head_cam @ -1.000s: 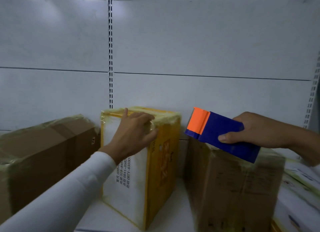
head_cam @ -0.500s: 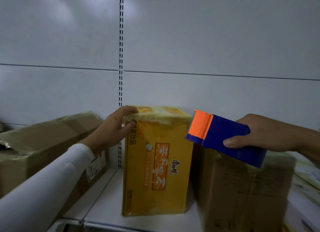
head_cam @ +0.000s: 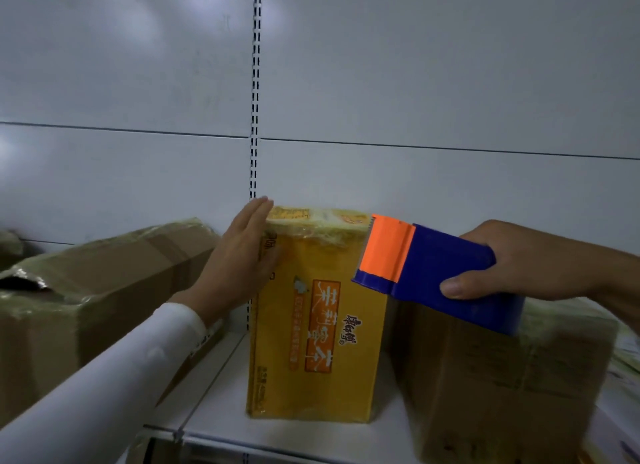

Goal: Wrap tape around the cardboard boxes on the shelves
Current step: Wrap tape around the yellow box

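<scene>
Characters "茉莉蜜茶" down yellow box (head_cam: 313, 328) label, vertical.

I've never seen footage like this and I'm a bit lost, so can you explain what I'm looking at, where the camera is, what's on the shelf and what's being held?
No machine here: these are a person's two bare hands, filmed by a wide-angle camera worn on their head, looking forward and down. That is the only view.

The left hand, in a white sleeve, lies flat and open against the left side of an upright yellow box, near its top. The right hand grips a blue and orange tape dispenser, its orange end near the box's top right corner; whether it touches, I cannot tell.

The white shelf also holds a brown carton on the left and another brown carton on the right, both covered in shiny tape.
</scene>
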The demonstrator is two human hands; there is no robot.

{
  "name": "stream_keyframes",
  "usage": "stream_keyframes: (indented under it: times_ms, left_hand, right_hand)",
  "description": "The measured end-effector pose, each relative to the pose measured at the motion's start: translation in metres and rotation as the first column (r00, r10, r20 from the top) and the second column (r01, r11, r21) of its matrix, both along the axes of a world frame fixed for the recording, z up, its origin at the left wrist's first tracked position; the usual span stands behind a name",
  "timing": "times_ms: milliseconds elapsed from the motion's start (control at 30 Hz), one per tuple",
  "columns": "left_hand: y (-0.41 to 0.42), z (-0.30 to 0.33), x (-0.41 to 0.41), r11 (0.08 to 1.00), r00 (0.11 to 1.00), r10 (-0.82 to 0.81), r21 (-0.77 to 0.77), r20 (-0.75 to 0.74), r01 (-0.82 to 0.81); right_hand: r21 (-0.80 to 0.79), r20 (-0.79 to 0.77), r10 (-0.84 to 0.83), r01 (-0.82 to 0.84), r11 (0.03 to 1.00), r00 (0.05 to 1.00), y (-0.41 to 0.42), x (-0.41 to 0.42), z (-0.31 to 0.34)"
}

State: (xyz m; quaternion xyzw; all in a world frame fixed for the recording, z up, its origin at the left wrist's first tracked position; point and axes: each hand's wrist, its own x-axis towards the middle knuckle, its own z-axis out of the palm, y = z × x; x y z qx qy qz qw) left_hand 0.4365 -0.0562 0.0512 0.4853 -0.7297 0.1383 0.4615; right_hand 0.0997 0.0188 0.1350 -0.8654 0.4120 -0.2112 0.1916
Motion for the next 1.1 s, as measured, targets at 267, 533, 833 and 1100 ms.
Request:
stream_keyframes:
  times_ms: [267,533,833,1100]
  left_hand:
    - [0.044,0.001,-0.021,0.795,0.845,-0.511,0.286,-0.157,0.534]
    - [0.052,-0.005,-0.014,0.657,0.704,-0.588,0.274,-0.398,0.703]
    - [0.045,0.002,-0.006,0.759,0.747,-0.502,0.193,-0.436,0.622]
    - [0.018,0.034,0.054,0.876,0.743,-0.338,0.095,-0.578,0.472]
  right_hand:
    - [0.025,-0.064,0.063,-0.061,0.998,0.996,-0.014,0.033,-0.015]
    - [0.050,-0.099,0.111,-0.106,0.993,0.989,-0.024,0.054,-0.025]
    - [0.124,-0.132,0.160,-0.144,0.982,0.978,-0.033,0.068,-0.017]
    - [0.125,-0.251,-0.039,0.073,0.990,0.967,-0.041,0.032,0.038]
